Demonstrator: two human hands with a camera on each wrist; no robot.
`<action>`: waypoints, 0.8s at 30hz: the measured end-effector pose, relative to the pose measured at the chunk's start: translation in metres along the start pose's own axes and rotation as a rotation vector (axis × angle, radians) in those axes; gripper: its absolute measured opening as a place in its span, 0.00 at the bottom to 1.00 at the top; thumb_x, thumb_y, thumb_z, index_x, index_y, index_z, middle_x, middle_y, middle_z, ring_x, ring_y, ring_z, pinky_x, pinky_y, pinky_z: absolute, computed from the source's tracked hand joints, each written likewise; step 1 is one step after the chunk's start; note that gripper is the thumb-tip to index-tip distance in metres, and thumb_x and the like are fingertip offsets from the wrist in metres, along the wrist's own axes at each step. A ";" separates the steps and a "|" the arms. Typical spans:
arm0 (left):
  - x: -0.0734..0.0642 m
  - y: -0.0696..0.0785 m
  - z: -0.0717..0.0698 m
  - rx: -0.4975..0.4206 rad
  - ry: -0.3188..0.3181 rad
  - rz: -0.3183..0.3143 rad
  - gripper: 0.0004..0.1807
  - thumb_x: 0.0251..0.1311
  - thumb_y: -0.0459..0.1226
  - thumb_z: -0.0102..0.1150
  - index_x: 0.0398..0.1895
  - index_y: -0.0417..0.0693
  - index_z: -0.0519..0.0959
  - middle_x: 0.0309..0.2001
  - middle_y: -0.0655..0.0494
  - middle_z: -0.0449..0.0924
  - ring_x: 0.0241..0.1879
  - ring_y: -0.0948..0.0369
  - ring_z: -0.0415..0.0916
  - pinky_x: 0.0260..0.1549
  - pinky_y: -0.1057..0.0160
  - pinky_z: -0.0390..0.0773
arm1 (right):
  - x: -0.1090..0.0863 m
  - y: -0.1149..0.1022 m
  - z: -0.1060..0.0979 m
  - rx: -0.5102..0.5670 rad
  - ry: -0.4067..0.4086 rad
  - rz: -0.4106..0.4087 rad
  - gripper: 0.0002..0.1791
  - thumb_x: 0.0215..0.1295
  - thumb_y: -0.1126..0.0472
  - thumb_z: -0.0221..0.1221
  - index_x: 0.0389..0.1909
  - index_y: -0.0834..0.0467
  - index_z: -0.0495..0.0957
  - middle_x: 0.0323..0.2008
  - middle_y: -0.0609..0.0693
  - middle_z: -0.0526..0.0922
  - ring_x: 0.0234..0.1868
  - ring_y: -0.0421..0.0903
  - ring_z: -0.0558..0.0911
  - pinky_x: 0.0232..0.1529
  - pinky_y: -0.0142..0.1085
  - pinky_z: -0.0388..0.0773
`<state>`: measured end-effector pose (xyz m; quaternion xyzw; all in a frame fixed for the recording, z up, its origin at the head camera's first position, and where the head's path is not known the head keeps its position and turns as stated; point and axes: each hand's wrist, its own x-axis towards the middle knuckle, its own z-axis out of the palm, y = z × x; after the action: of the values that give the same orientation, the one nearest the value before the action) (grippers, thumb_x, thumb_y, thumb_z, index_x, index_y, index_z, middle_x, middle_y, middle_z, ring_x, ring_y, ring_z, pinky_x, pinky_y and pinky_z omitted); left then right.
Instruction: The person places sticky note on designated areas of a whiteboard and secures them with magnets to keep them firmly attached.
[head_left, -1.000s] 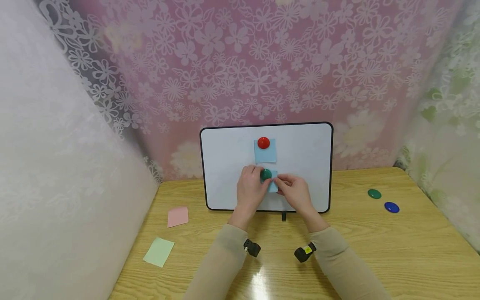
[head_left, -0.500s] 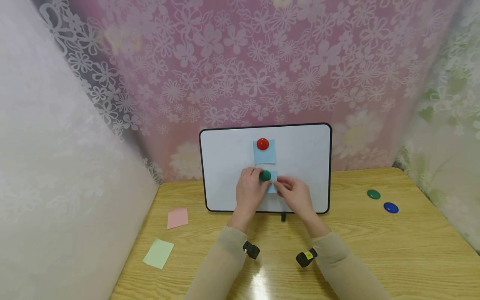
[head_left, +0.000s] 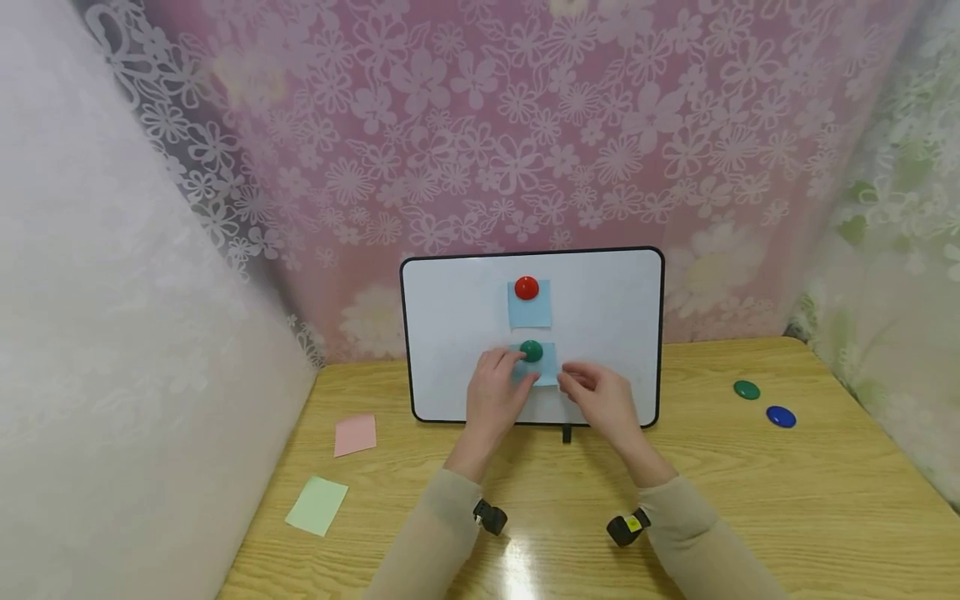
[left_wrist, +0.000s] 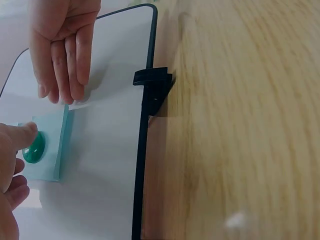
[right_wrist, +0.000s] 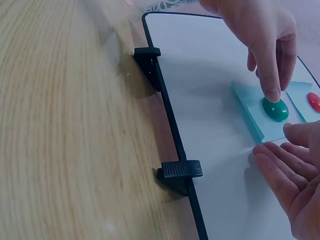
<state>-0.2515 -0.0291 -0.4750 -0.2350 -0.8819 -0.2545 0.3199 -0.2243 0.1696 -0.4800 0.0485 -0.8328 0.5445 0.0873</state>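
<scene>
A green round magnet (head_left: 531, 351) holds a light blue sticky note (head_left: 546, 372) on the whiteboard (head_left: 442, 333); the note's lower edge lifts from the board. My left hand (head_left: 495, 392) is at the note's left side, one fingertip touching the magnet and its fingers loosely bent. Beside the note's right edge, my right hand (head_left: 603, 400) hovers with relaxed fingers, holding nothing. In the right wrist view, its fingertips (right_wrist: 260, 150) are just off the note's corner. Higher on the board, a red magnet (head_left: 527, 288) pins another light blue note (head_left: 531, 315).
A pink note (head_left: 356, 435) and a pale green note (head_left: 317, 506) lie at left on the wooden table (head_left: 555, 550). To the right lie a green magnet (head_left: 747, 390) and a blue magnet (head_left: 781, 417). Black clip feet (right_wrist: 181, 169) support the whiteboard's lower edge.
My right hand has let go of the blue note's edge and moved right. My left hand has loosened and shifted slightly left and down, showing more of the green magnet and note.
</scene>
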 end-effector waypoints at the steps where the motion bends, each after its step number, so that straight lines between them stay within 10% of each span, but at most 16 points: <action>1: -0.002 0.000 0.000 -0.014 -0.001 0.003 0.19 0.61 0.41 0.81 0.50 0.42 0.87 0.49 0.52 0.84 0.50 0.54 0.80 0.50 0.62 0.83 | -0.001 0.001 -0.001 -0.002 0.000 -0.002 0.21 0.80 0.55 0.64 0.64 0.64 0.82 0.51 0.60 0.90 0.50 0.54 0.91 0.47 0.40 0.88; 15: -0.030 -0.013 -0.009 -0.344 -0.008 -0.094 0.16 0.65 0.38 0.77 0.50 0.39 0.88 0.47 0.51 0.87 0.50 0.54 0.81 0.48 0.58 0.85 | -0.014 0.012 -0.004 -0.026 -0.050 -0.006 0.18 0.78 0.58 0.65 0.60 0.65 0.84 0.45 0.59 0.91 0.45 0.53 0.91 0.44 0.38 0.88; 24: -0.053 -0.020 -0.018 -0.398 -0.120 -0.112 0.12 0.68 0.38 0.74 0.47 0.39 0.88 0.47 0.52 0.87 0.49 0.54 0.83 0.46 0.56 0.85 | -0.022 0.019 -0.014 0.060 -0.135 0.089 0.18 0.78 0.57 0.65 0.60 0.66 0.84 0.48 0.61 0.90 0.47 0.53 0.91 0.47 0.42 0.88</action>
<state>-0.2186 -0.0683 -0.5047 -0.2588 -0.8434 -0.4267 0.1993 -0.2045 0.1896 -0.4958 0.0506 -0.8213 0.5682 0.0053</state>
